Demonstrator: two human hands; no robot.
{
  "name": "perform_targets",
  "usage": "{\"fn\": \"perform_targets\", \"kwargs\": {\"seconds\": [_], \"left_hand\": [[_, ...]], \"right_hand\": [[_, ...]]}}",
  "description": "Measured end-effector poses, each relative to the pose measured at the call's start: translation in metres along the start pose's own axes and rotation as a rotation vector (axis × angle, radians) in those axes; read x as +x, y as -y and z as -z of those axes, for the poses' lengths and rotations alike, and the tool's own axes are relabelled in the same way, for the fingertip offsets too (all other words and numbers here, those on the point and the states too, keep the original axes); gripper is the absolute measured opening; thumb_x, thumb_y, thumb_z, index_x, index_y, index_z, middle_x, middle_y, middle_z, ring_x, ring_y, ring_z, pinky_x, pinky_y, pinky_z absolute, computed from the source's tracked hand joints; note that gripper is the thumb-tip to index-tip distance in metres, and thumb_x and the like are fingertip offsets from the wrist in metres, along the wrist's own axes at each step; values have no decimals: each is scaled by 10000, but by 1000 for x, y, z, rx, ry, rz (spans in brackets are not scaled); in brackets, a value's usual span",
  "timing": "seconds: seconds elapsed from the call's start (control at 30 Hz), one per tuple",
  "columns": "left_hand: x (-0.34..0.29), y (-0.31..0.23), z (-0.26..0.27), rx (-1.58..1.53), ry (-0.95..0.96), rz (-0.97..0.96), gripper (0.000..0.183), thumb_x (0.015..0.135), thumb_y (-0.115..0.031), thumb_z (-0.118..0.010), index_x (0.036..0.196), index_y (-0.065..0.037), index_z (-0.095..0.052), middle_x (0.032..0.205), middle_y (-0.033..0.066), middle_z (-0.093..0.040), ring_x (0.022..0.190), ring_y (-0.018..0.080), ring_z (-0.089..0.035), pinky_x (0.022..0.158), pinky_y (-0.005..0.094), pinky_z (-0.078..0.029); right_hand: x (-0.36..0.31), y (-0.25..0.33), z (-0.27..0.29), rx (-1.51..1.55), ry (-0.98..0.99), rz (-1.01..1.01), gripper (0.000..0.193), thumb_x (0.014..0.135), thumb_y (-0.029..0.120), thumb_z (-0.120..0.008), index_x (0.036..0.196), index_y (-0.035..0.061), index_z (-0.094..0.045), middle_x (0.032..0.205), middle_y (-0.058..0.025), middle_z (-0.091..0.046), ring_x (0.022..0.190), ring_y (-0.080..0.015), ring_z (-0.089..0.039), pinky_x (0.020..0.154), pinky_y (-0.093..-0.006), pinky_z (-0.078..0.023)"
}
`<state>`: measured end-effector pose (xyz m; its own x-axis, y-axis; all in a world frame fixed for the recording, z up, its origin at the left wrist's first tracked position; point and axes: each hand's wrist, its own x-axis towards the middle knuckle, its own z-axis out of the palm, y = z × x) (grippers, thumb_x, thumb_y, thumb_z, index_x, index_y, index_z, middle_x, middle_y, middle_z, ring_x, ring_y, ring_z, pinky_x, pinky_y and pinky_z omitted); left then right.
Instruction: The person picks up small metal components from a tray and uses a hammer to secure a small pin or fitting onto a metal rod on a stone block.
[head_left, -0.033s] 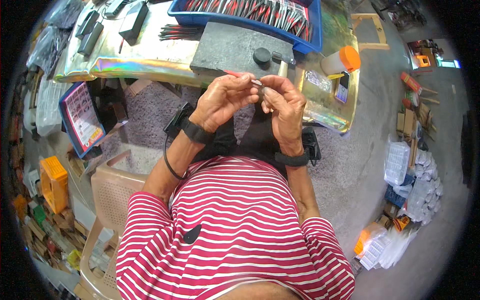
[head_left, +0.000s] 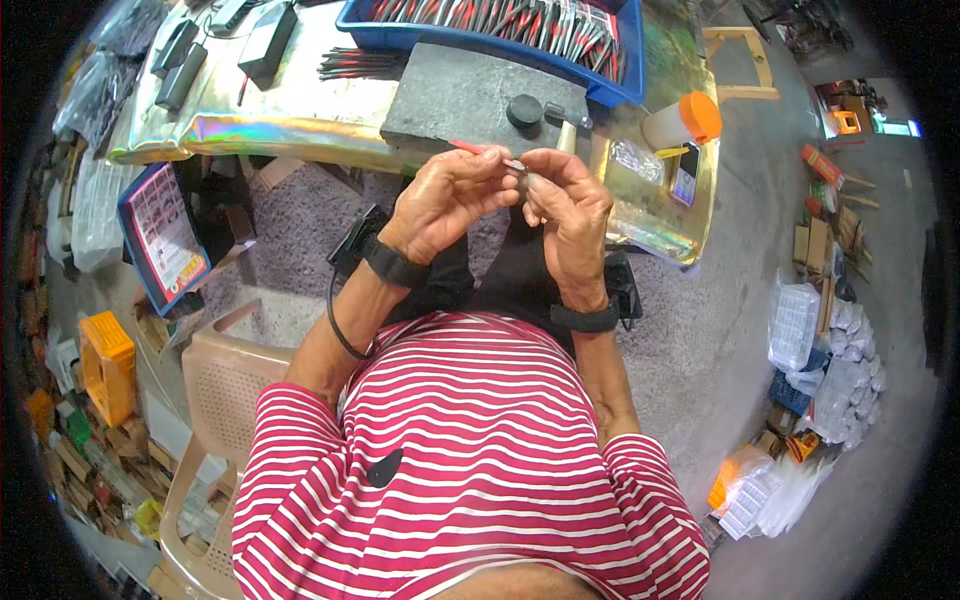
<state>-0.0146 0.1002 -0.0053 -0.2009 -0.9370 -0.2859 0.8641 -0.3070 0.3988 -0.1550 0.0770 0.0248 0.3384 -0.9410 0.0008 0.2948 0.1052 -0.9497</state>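
Above the near edge of the bench, my two hands meet around a slim red tool (head_left: 464,146) with a metal part; its exact kind is too small to tell. My left hand (head_left: 440,205) pinches it between thumb and fingers, and the red end sticks out to the left. The fingertips of my right hand (head_left: 570,208) are closed on its metal end. Just beyond lies a grey stone slab (head_left: 440,95) bearing a black round block (head_left: 523,111) and a hammer (head_left: 566,138) with a pale handle.
A blue tray (head_left: 622,92) full of similar red-and-black tools stands behind the slab. Left of it lie a small pile of dark tools (head_left: 357,64) and black boxes (head_left: 267,45). An orange-capped bottle (head_left: 672,125) and a phone (head_left: 685,175) sit right. A plastic chair (head_left: 235,385) is at my left.
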Motion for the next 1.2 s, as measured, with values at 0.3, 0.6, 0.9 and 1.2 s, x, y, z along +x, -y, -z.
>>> {"fn": "perform_targets", "kwargs": {"seconds": [0.3,0.6,0.9,1.2], "left_hand": [[1,0,9,-131,89,80,185,831,-117,-476,950,21,-511,880,99,-555,781,165,-543,746,296,-455],[6,0,13,-168,119,86,184,823,-124,-492,919,28,-531,838,101,-566,779,175,-548,717,296,-463],[5,-3,3,69,83,-39,171,821,-134,-501,898,16,-526,822,87,-562,742,148,-549,675,261,-475],[7,-5,-6,471,28,-230,159,812,-145,-519,880,-2,-527,810,62,-568,732,129,-562,645,249,-483]], "right_hand": [[1,2,0,56,53,-20,158,764,39,-511,904,-33,-528,751,-66,-582,536,-45,-466,445,-164,-359],[4,3,-1,108,53,-65,156,757,41,-514,896,-30,-528,759,-63,-574,516,-41,-442,439,-163,-345],[3,2,1,-76,13,-24,118,767,14,-503,876,-25,-524,747,-44,-566,535,-33,-444,450,-169,-356],[8,-12,1,-414,-87,135,112,775,-8,-480,879,-8,-521,725,-15,-539,620,-62,-499,550,-194,-416]]}}
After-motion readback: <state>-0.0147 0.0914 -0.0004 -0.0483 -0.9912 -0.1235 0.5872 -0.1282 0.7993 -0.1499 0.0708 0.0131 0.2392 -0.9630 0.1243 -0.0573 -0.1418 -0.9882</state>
